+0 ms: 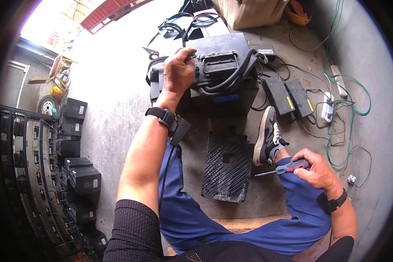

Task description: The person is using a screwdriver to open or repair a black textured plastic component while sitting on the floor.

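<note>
A large black battery pack (218, 41) with a metal handle (219, 64) and a thick corrugated cable (236, 76) sits ahead of me. My left hand (179, 70) is on its top left of the handle, fingers curled closed; what they grip, if anything, is hidden. My right hand (310, 172) holds a grey-and-red screwdriver (292, 166) low over my right leg, its shaft pointing left. A black ribbed plate (222, 179) with a square hole lies on the floor between my feet.
Two black power bricks (278, 98) and power strips (328, 107) with tangled cables lie at right beside a wall. Black boxes (81, 174) line the left beside a metal rack (30, 166). A cardboard box (249, 11) stands behind; a chair (52, 72) is at upper left.
</note>
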Tool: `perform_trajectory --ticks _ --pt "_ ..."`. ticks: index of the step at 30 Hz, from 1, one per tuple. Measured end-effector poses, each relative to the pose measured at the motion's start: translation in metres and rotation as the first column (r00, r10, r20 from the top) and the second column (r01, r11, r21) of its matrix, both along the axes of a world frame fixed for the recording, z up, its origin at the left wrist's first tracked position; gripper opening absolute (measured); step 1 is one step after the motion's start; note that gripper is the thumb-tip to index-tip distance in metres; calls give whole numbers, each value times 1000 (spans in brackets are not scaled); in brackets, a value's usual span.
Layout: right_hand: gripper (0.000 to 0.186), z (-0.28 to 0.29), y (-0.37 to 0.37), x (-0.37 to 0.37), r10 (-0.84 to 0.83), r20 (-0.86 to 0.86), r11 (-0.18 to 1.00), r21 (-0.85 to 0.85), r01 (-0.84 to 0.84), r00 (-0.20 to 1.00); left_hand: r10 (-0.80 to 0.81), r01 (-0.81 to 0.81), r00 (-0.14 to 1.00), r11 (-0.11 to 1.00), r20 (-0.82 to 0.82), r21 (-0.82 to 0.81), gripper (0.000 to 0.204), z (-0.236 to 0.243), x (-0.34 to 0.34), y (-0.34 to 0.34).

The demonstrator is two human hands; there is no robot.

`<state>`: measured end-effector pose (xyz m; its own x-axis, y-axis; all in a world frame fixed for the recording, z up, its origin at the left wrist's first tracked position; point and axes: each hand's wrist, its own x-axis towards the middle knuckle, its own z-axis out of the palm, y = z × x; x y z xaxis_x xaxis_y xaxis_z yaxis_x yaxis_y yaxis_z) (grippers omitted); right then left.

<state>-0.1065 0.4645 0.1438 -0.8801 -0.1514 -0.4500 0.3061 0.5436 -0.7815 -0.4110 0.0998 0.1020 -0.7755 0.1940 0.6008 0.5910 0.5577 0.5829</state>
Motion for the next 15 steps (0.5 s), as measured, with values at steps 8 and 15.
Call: perform_trajectory --ticks 8,15 --pt "31 -1 -3 -2 -34 12 999 -21 34 999 5 -7 999 999 -48 -32 22 -3 4 -2" --pt "31 -1 1 0 -75 13 996 -47 76 997 164 -185 968 978 189 97 21 -3 21 -22"
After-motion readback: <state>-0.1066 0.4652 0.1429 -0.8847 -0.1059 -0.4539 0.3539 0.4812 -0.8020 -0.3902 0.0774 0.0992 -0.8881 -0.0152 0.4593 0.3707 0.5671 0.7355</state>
